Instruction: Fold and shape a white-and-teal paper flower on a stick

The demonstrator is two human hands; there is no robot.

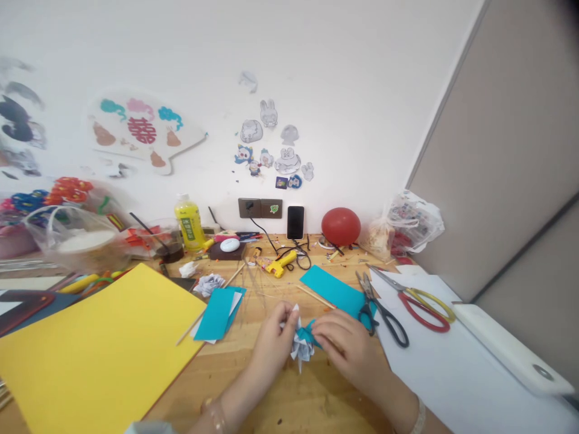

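Observation:
Between my two hands, over the wooden table, is a crumpled paper flower point(302, 348) of white and blue paper. My left hand point(275, 331) pinches its white part from the left side. With bent fingers, my right hand point(341, 340) grips a blue paper piece point(307, 331) at the flower's right. Left of my hands lies a small stack of blue paper point(216, 316) with white sheets under it. A longer blue sheet point(332, 289) lies behind my right hand, partly under the black-handled scissors point(379, 310). A thin wooden stick point(316, 296) rests just beyond my hands.
A large yellow sheet point(104, 349) covers the left. Scissors with red and yellow handles point(425, 307) lie on white paper point(434, 367) at the right. Behind stand a yellow glue gun point(281, 264), a red balloon point(341, 226), a phone point(295, 222) and a drink bottle point(190, 224).

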